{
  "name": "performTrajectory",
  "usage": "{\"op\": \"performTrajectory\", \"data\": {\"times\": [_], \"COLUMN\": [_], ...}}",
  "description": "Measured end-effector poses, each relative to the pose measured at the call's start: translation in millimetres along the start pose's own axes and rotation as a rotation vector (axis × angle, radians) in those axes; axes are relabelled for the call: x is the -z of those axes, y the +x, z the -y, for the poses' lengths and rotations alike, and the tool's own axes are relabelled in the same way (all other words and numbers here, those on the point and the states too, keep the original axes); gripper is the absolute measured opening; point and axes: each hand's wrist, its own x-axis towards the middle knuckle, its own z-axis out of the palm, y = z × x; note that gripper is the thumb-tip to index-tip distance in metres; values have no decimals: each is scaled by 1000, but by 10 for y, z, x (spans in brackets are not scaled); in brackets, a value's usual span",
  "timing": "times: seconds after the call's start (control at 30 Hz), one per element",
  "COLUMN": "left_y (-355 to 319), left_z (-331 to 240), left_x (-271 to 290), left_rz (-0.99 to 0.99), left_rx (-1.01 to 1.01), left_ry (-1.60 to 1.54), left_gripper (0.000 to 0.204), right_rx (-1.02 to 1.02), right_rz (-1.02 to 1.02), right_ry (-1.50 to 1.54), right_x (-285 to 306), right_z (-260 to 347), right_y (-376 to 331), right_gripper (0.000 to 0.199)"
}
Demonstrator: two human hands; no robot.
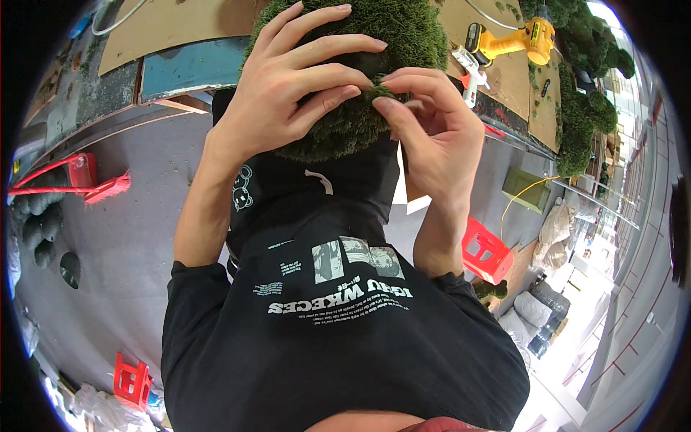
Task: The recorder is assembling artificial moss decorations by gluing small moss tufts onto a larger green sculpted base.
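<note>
A large, rounded mass of green artificial moss (417, 36) sits in front of my body at the table's edge, its lower part over my lap. My left hand (277, 97) lies across it with the fingers spread, its thumb and index fingertips close to a small tuft. That green tuft (377, 91) is pinched between the thumb and index finger of my right hand (443, 133). The other right fingers are curled in behind. Both hands hide part of the moss surface.
On the cardboard-covered table (497, 86) at right lie a yellow drill-like power tool (522, 43) and a white glue gun (471, 78). More green moss clumps (579, 129) are beyond. A red broom and dustpan (79, 176) stand left; red stools (486, 250) are on the floor.
</note>
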Motion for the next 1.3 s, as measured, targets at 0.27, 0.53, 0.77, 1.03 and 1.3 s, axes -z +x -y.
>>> {"op": "performTrajectory", "data": {"times": [0.27,0.53,0.77,1.03,1.3], "left_y": [-9,-14,-46,-58,-56], "left_z": [39,43,92,176,184], "left_x": [-44,-43,-80,-177,-186], "left_rz": [-76,-101,-103,-219,-230], "left_rx": [-69,-88,-110,-173,-177], "left_ry": [-57,-53,-46,-84,-70], "left_gripper": [13,13,15,14,14], "right_rx": [-204,-306,-239,-269,-258], "right_rz": [-26,-68,-93,-133,-135], "right_ry": [106,-71,-129,-208,-303], "right_x": [131,60,32,-4,-44], "right_z": [186,152,140,202,233], "right_y": [73,230,205,218,252], "right_gripper": [20,15,15,15,16]}}
